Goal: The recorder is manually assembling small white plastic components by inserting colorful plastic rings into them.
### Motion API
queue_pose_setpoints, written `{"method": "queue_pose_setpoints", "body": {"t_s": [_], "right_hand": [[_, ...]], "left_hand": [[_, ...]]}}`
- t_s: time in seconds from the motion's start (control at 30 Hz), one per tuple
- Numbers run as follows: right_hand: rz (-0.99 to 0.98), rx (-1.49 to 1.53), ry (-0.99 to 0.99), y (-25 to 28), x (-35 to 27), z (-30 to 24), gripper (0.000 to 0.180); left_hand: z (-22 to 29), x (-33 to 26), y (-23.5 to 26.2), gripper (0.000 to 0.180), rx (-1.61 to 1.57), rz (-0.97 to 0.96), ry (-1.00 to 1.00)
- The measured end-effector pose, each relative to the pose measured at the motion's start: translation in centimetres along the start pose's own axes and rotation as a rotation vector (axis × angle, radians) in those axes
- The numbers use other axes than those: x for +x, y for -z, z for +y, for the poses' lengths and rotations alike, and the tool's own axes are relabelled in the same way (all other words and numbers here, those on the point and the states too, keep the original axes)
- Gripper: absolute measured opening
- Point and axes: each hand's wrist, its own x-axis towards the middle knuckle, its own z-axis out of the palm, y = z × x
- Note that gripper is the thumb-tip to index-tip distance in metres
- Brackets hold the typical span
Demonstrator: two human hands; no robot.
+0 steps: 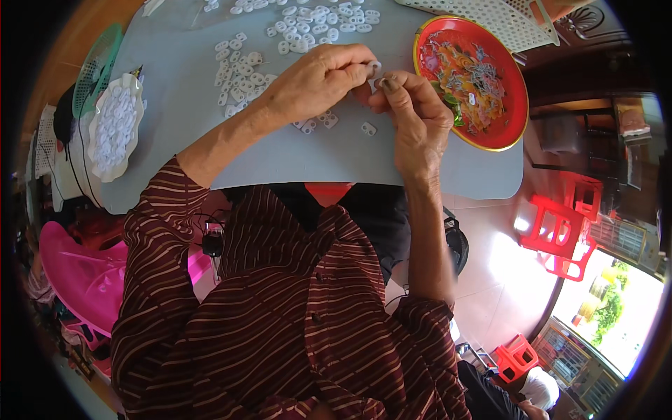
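Over the grey table (350, 164), my two hands meet close together. A small white plastic piece (376, 66) is pinched between the thumb and fingers of my left hand (329, 73). My right hand (418, 119) is closed in a pinch right beside it; what sits between its fingertips is too small to make out. Loose white pieces with two holes, such as one single piece (368, 129), lie below the hands. A bigger heap of white pieces (241, 77) spreads left of my left hand, with another heap (315, 24) beyond it.
Right of my hands stands a round red tray (518, 105) holding many small silvery bits. A white perforated basket (483, 8) is behind it. At the left edge are a scalloped white dish (133, 150) of white pieces and a green basket (94, 66). Red stools (553, 224) stand at right.
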Motion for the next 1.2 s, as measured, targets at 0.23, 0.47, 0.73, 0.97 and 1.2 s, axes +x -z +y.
{"method": "queue_pose_setpoints", "body": {"t_s": [0.23,0.47,0.73,0.97,1.2], "right_hand": [[-0.010,-0.060,0.056,-0.2,-0.2,0.2,0.012],[-0.029,-0.077,0.058,0.0,-0.2,0.2,0.019],[-0.032,-0.131,0.060,-0.1,-0.2,0.3,0.024],[-0.043,-0.147,0.073,-0.1,-0.2,0.2,0.026],[-0.066,-0.207,0.082,-0.5,-0.4,0.0,0.023]], "left_hand": [[0.3,0.0,0.1,0.037,-0.286,-0.056,0.063],[-0.2,0.5,1.0,0.034,-0.088,-0.135,0.035],[-0.3,0.4,1.0,0.033,0.020,-0.151,-0.016],[0.0,0.5,1.3,0.033,0.071,-0.173,-0.053],[-0.7,0.6,1.6,0.033,0.114,-0.195,-0.145]]}}
